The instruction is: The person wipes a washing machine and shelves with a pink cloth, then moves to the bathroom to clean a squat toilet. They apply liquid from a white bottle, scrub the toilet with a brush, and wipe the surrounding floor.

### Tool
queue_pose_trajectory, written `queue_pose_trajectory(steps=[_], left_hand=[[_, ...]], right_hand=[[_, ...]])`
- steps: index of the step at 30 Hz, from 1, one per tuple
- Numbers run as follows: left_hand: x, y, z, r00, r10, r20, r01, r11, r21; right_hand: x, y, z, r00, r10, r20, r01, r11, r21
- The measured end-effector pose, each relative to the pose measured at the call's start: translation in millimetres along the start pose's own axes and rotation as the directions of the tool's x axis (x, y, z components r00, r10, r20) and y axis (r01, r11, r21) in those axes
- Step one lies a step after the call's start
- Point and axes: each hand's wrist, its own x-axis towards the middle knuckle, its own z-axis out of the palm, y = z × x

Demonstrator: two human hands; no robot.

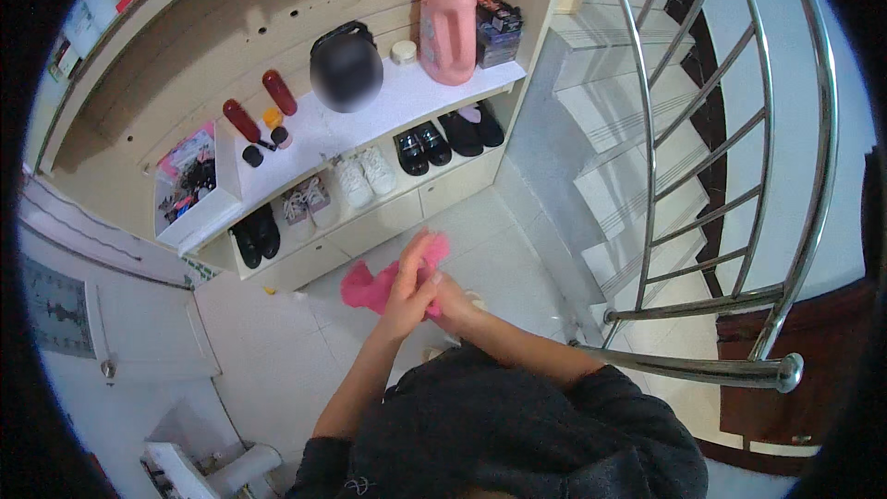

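A pink cloth (pixel 374 285) is bunched between my two hands, in front of my body and above the tiled floor. My left hand (pixel 407 294) presses against it from the left, its fingers pointing up and away from me. From the right, my right hand (pixel 452 299) closes around the cloth, partly hidden behind the left. One end of the cloth hangs out to the left, and another tuft shows above the fingertips. Ahead stands a cream shelf unit (pixel 374 230) with a white shelf top (pixel 332 126).
On the shelf are a pink detergent jug (pixel 449 21), a round black object (pixel 346 73), red bottles (pixel 280 92) and a white box (pixel 232 180) of small items. Several shoes (pixel 357 180) line the tier below. At right, a metal railing (pixel 651 187) borders stairs (pixel 630 138); a white door (pixel 149 319) is left.
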Motion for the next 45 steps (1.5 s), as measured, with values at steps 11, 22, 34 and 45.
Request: queue_pose_trajectory(steps=[11, 22, 34, 45], left_hand=[[-10, -59, -32, 0.805, -0.521, -0.285, 0.287, 0.762, -0.581], [119, -40, 17, 0.950, -0.094, -0.297, 0.108, 0.994, 0.031], [321, -15, 131, 0.992, 0.127, 0.021, -0.109, 0.741, 0.663], [304, -63, 106, 0.978, -0.169, -0.122, 0.208, 0.834, 0.512]], right_hand=[[6, -59, -26, 0.990, -0.125, -0.071, 0.040, 0.712, -0.701], [64, -157, -67, 0.966, -0.038, 0.256, 0.247, 0.430, -0.869], [117, -349, -197, 0.917, -0.244, -0.316, 0.299, 0.944, 0.139], [232, -609, -316, 0.419, -0.903, 0.091, -0.362, -0.258, -0.896]])
